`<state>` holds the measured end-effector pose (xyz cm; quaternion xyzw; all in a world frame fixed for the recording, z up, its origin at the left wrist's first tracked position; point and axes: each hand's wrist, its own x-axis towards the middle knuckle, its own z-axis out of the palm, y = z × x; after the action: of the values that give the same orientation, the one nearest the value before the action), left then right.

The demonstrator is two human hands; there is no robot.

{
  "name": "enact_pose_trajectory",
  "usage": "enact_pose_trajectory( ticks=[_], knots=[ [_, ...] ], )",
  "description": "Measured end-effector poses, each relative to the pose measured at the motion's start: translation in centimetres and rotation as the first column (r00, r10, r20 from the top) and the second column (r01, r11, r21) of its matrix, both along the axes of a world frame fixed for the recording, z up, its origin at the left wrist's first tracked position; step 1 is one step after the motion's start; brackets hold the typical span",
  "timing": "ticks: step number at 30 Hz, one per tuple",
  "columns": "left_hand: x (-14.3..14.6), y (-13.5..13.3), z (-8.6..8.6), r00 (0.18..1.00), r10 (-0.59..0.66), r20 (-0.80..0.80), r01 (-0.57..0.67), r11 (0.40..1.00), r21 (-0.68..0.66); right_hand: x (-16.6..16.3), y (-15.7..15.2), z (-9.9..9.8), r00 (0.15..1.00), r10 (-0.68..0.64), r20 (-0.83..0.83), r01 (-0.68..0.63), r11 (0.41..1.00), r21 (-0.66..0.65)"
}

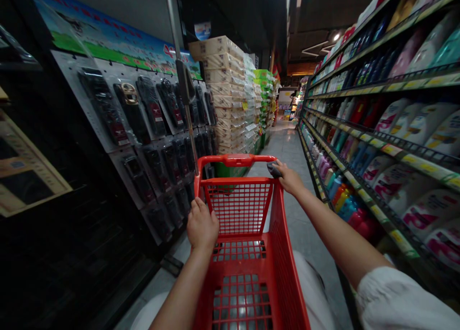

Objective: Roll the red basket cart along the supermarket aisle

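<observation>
Grip: left hand point(201, 226) is closed over the near left rim of the red cart point(239, 205). The right hand point(290, 178) is wrapped on its far right corner, over a small dark piece point(273, 169) that may be part of the cart.
Cart position: in the aisle directly ahead of the person, its handle point(235, 160) at the far end.
Left edge: the hanging packs point(151, 109) and a pole point(179, 56) stand just beside the cart.
Right edge: the shelves point(391, 150) of bottles point(345, 200) are near.
Open room: the aisle floor point(287, 147) runs ahead, bounded on the left by stacked cartons point(223, 80).
Cart contents: only its own mesh floor shows.
</observation>
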<state>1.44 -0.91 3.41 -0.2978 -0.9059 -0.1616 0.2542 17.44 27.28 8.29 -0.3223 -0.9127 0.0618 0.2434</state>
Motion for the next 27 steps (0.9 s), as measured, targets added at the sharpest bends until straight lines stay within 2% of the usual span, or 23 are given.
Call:
enact_pose_trajectory(
  ticks=[3,7,9,11,13,15,18,20,27],
  knots=[
    [0.0,0.0,0.0,1.0,0.005,0.009,-0.005,1.0,0.015,-0.2,-1.3,-1.1,1.0,0.012,0.026,-0.015,0.997,0.08],
    [0.2,-0.3,0.2,0.999,0.01,0.033,-0.01,1.0,0.0,2.1,-3.4,-2.4,0.993,0.112,0.04,-0.116,0.984,0.134],
    [0.3,-0.5,0.3,0.999,0.01,0.043,-0.01,1.0,-0.009,3.0,-3.6,-2.0,0.993,0.114,0.025,-0.116,0.988,0.101],
    [0.3,-0.6,0.4,0.999,0.008,0.05,-0.008,1.0,-0.01,3.1,-3.3,-1.0,0.998,0.055,0.005,-0.055,0.997,0.052],
    [0.3,-0.5,0.4,0.998,0.01,0.057,-0.009,1.0,-0.004,2.3,-3.0,0.2,1.0,-0.01,-0.022,0.012,0.998,0.057],
    [0.3,-0.4,0.3,0.998,0.011,0.065,-0.012,1.0,0.007,0.9,-3.2,0.9,0.999,-0.022,-0.023,0.025,0.99,0.137],
    [0.2,-0.3,0.1,0.997,0.003,0.074,-0.005,1.0,0.023,-1.4,-4.2,0.5,0.997,0.0,0.08,-0.021,0.965,0.263],
    [0.1,-0.3,0.1,0.997,-0.001,0.076,-0.001,1.0,0.028,-2.6,-5.1,-0.2,0.99,-0.008,0.14,-0.034,0.955,0.294],
    [0.2,-0.5,0.1,0.994,0.005,0.11,-0.01,0.999,0.041,-7.0,-8.2,-1.6,0.994,0.084,0.069,-0.096,0.973,0.21]
  ],
)
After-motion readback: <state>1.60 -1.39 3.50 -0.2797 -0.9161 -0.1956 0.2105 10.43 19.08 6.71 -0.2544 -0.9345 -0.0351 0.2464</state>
